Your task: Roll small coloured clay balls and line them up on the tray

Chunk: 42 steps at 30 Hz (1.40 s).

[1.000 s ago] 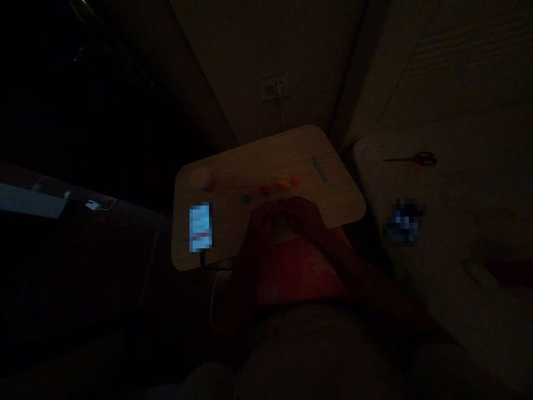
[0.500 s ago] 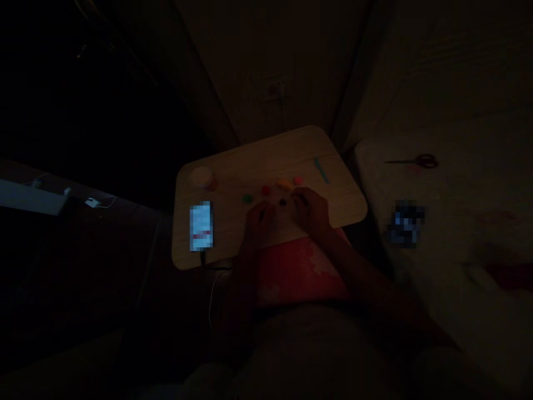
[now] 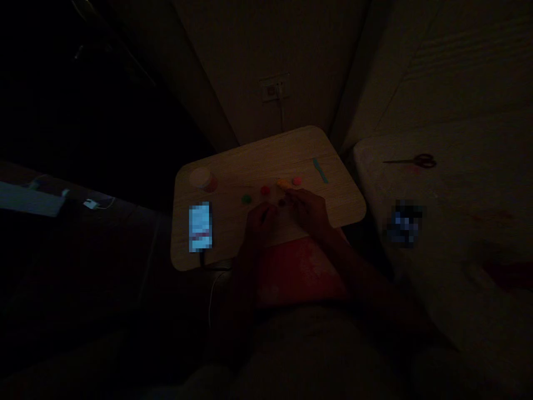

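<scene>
In dim light my left hand (image 3: 259, 218) rests low over the small wooden table (image 3: 241, 158), its fingers curled in. Facing it, my right hand (image 3: 310, 208) is bent with its fingertips drawn together. Between the two hands is a small dark lump (image 3: 282, 203), close to the right fingertips; whether they touch it is unclear. What the fingers hold is too dark to make out. Just beyond lie an orange-yellow piece (image 3: 283, 183), a pink round piece (image 3: 296, 181), a red lump (image 3: 265, 190) and a green lump (image 3: 246, 198).
A teal plastic strip (image 3: 320, 170) lies at the table's right. A lidded tub (image 3: 201, 178) and a lit phone (image 3: 200, 226) with a cable are at the left. Scissors (image 3: 416, 161) lie on a pale surface to the right. A wall socket (image 3: 272, 90) holds a plug.
My right hand has shifted slightly left, its fingertips nearer the dark lump and the orange-yellow piece. My left hand has hardly moved.
</scene>
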Motion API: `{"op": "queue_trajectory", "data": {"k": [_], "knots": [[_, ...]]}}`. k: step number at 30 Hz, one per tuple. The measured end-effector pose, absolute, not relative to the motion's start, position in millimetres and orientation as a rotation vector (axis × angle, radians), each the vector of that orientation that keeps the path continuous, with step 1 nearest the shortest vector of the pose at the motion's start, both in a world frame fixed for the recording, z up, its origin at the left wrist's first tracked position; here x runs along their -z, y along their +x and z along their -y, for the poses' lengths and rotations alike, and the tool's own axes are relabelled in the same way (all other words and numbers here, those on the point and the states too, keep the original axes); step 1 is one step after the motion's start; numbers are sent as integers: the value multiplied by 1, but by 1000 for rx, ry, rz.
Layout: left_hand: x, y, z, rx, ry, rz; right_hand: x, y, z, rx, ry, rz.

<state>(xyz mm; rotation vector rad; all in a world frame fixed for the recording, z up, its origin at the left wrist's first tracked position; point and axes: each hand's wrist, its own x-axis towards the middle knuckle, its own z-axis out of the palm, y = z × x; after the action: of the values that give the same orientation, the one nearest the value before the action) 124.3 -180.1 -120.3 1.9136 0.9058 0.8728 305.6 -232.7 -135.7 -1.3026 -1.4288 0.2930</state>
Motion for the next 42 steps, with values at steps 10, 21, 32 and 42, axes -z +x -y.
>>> {"op": "queue_trajectory", "data": {"k": [10,21,32,42], "knots": [[119,124,181,-849,1920,-924,135,303,235,-400,-1333,1341],[121,124,181,-829,1905,-947,134,302,235,-458,-1388,1213],[120,125,180,-842,1912,-923,131,302,237,-369,-1392,1186],[120,125,181,-827,1930,-942,130,303,237,-458,-1415,1155]]}}
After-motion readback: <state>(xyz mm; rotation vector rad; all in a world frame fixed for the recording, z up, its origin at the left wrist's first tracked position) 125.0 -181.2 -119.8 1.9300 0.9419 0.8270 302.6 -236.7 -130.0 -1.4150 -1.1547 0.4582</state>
